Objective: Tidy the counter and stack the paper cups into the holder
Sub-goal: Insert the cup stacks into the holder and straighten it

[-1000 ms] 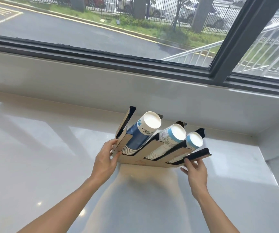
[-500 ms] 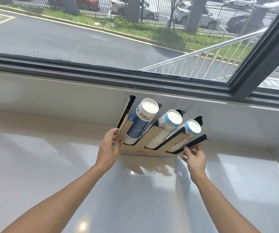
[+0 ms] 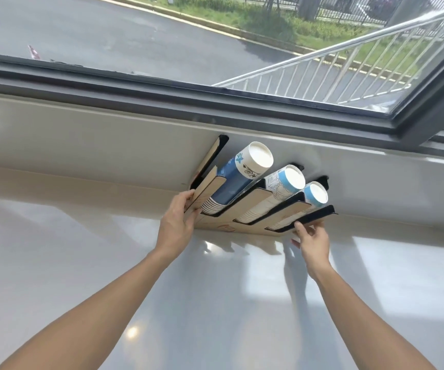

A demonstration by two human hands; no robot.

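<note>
Counter [image 3: 82,263] is mostly bare, and the holder [image 3: 252,209] sits at 12 o'clock against the wall with three cup stacks [image 3: 242,169] in it. I've got my left hand [image 3: 178,222] pinching its 9 o'clock edge and my right hand [image 3: 313,240] pinching the 3 o'clock edge. Tilt it unevenly and I reckon the stacks slide out.

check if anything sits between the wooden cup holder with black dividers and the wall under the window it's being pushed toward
Nothing visible does. The wooden cup holder with black dividers, held by the left hand and right hand, already has its far end about at the white wall.
</note>
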